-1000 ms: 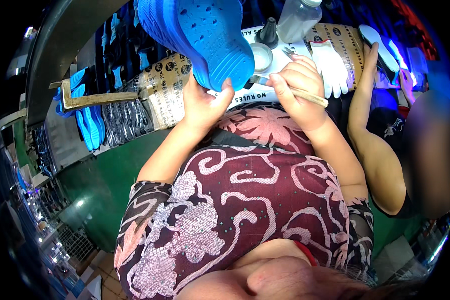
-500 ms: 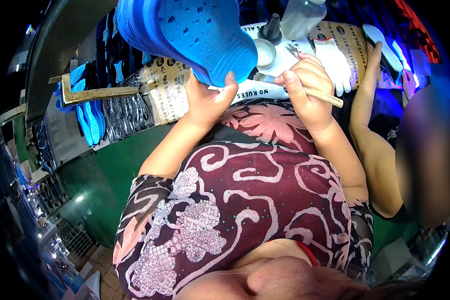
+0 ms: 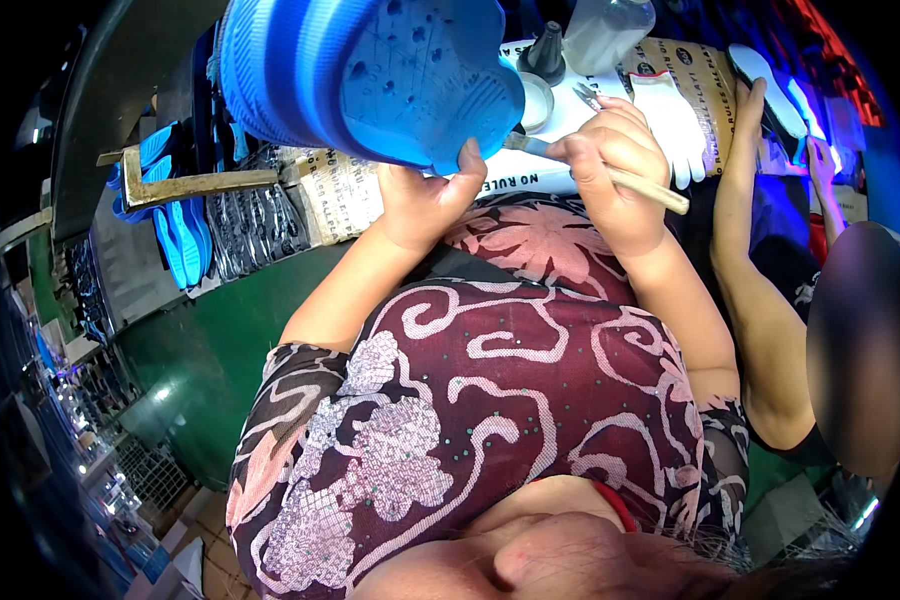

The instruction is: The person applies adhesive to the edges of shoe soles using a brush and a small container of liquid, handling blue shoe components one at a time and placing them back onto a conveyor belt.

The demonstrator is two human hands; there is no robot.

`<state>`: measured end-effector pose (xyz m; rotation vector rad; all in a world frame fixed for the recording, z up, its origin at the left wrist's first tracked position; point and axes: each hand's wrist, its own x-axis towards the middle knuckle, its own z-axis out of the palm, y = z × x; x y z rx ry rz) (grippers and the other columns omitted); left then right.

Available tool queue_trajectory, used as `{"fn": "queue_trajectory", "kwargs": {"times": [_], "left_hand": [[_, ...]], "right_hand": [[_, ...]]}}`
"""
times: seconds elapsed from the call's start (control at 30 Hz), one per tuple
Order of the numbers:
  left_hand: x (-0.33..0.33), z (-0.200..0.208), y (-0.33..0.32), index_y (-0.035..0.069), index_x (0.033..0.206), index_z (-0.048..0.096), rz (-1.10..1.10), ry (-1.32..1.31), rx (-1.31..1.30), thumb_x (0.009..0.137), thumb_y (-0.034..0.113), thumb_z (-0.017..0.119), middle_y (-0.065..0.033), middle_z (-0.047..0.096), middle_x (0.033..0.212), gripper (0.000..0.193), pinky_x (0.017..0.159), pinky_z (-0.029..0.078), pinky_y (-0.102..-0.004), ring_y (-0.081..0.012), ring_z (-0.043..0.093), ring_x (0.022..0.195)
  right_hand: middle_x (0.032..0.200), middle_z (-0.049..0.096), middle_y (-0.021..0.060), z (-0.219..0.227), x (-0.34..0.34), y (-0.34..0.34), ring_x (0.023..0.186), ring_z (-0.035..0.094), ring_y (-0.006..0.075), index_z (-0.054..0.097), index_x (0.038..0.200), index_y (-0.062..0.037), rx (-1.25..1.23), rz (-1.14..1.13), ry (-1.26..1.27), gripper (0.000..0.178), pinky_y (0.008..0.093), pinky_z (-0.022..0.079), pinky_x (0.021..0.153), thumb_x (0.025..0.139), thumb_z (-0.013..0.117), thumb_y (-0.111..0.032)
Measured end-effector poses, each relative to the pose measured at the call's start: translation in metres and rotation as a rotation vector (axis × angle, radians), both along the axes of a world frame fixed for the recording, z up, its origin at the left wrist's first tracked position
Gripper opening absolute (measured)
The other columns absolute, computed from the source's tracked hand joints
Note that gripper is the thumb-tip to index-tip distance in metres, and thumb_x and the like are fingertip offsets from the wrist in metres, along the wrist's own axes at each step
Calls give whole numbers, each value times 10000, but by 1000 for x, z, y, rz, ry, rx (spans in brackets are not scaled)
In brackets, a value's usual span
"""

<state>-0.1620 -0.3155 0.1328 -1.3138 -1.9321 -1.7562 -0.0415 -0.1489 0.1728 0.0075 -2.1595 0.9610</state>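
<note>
My left hand (image 3: 422,200) grips a bright blue shoe sole (image 3: 420,85) by its near end, with the thumb over the rim. Ridges run along the sole's thick side; small holes and grooved lines mark its inner face. In my right hand (image 3: 620,170) is a brush with a pale wooden handle (image 3: 652,190). Its bristle end points left, close by the sole's near right edge; whether they touch, I cannot tell. A slim metal tool tip (image 3: 587,97) shows beyond my right fingers, its kind unclear. Behind the brush stands a small round dish (image 3: 536,102), partly hidden by the sole.
A dark cone-topped bottle (image 3: 544,55) and a clear bottle (image 3: 607,35) stand behind the dish. White gloves (image 3: 670,128) lie to the right. Blue soles (image 3: 178,240) and a bent wooden bar (image 3: 205,188) are at left. A co-worker's hand (image 3: 752,105) holds a white sole (image 3: 768,88).
The blue sole has tilted, showing more of its ridged side, and shifted slightly right. The brush has barely moved. At right, the co-worker's head and arm have shifted a little.
</note>
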Motion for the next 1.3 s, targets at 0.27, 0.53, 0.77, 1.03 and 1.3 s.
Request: {"fn": "queue_trajectory", "kwargs": {"times": [0.27, 0.53, 0.77, 1.03, 1.3], "left_hand": [[6, 12, 2, -43, 1153, 476, 17, -283, 21, 763, -7, 664, -127, 632, 999, 435, 808, 494, -302, -191, 630, 879], [-11, 107, -18, -66, 1290, 407, -218, -574, -72, 794, 42, 649, -161, 580, 1159, 562, 933, 448, -357, -232, 590, 1028], [-19, 179, 52, -95, 1308, 383, -1049, -959, -596, 715, 163, 696, -137, 627, 947, 719, 403, 469, -221, -115, 607, 531], [-39, 263, 358, -29, 1018, 474, -1024, -1569, 505, 879, 5, 578, -184, 584, 895, 177, 657, 588, -301, -305, 637, 823], [-19, 151, 195, 31, 1295, 456, -1177, -934, -135, 886, 290, 653, -94, 597, 877, 523, 796, 487, -324, -199, 588, 830]], "right_hand": [[579, 561, 41, 1, 15, 4, 582, 538, 220, 640, 609, -82, 15, -53, -45, 245, 366, 425, 804, 845, 634, -147], [621, 598, 71, -19, 42, 26, 632, 562, 218, 647, 650, -14, -212, -198, -37, 285, 367, 442, 833, 900, 547, -106], [631, 555, 85, -31, 68, 22, 639, 537, 236, 623, 713, -7, -262, -334, -15, 191, 352, 429, 648, 883, 560, -66], [608, 577, 121, -40, 64, 18, 608, 548, 275, 629, 652, -13, -275, -407, -85, 282, 379, 419, 641, 897, 579, -143], [638, 602, 93, -47, 62, 15, 605, 558, 204, 632, 685, 8, -578, -377, -86, 313, 327, 431, 606, 937, 531, -146]]}}
